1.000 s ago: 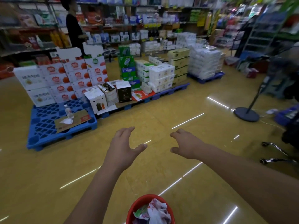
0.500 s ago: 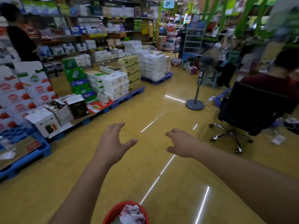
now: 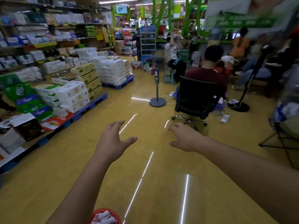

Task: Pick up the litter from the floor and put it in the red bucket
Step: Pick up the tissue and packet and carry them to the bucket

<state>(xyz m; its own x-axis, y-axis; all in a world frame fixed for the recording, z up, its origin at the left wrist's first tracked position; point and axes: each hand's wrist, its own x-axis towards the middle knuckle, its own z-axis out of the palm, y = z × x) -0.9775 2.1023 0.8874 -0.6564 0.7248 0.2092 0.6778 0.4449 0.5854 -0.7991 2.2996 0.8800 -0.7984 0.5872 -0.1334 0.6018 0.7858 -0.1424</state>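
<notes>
The red bucket [image 3: 97,213] shows only its rim at the bottom edge, with crumpled white and pink litter [image 3: 103,218] inside it. My left hand [image 3: 113,140] stretches forward over the yellow floor, fingers apart, holding nothing. My right hand [image 3: 184,139] reaches out beside it, also empty with fingers spread. A small white scrap [image 3: 225,118] lies on the floor by the office chair, far ahead of my right hand.
Blue pallets [image 3: 90,105] stacked with boxes line the left. A person sits in a black wheeled chair [image 3: 194,101] ahead right, beside a standing fan [image 3: 157,88]. A folding metal stand [image 3: 281,139] is at the right. Bare yellow floor [image 3: 145,175] lies between.
The view has swung right: the pallets slid left and the seated person, chair and fan came toward the centre. Both hands keep the same open, outstretched pose. The bucket stays at the bottom edge.
</notes>
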